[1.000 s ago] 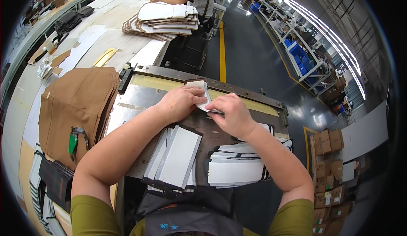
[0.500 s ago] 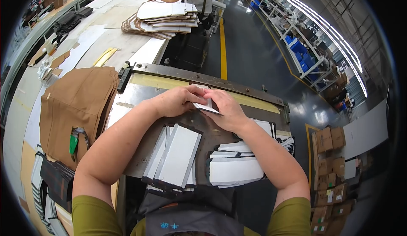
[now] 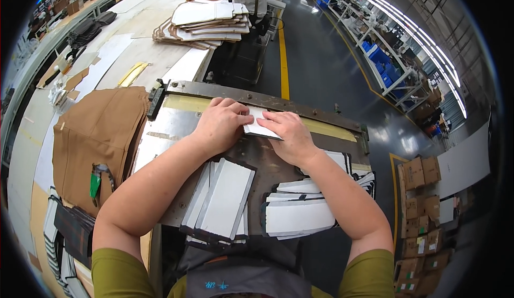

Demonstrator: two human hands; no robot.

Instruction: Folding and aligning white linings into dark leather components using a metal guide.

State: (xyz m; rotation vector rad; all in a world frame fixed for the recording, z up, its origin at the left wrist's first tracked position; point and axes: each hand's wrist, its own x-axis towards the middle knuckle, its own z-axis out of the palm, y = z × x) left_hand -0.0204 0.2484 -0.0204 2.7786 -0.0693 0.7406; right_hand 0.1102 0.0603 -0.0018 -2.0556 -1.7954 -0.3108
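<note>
Between my two hands, near the far edge of the metal worktop [image 3: 176, 120], lies a small white panel with a dark edge [image 3: 262, 130]. My left hand [image 3: 222, 125] grips its left end, thumb on the white face and fingers curled. Over its right part, my right hand [image 3: 292, 135] presses with bent fingers, the thumb hidden underneath. Closer to me, a stack of long white panels with black edges [image 3: 227, 193] leans over the near edge. To its right, beside my right forearm, more such panels [image 3: 297, 216] lie fanned out.
A brown fabric stack [image 3: 99, 137] with a green-handled tool [image 3: 95, 184] lies at left, above dark plaid pieces [image 3: 75, 228]. A metal bar [image 3: 214, 90] runs along the worktop's far edge. Beyond, another person stands by stacked white panels [image 3: 206, 17]. Cardboard boxes [image 3: 420, 207] are piled at right.
The small panel has turned flatter, so more of its white face shows. My hands have moved slightly apart, the left one to the left and the right one to the right.
</note>
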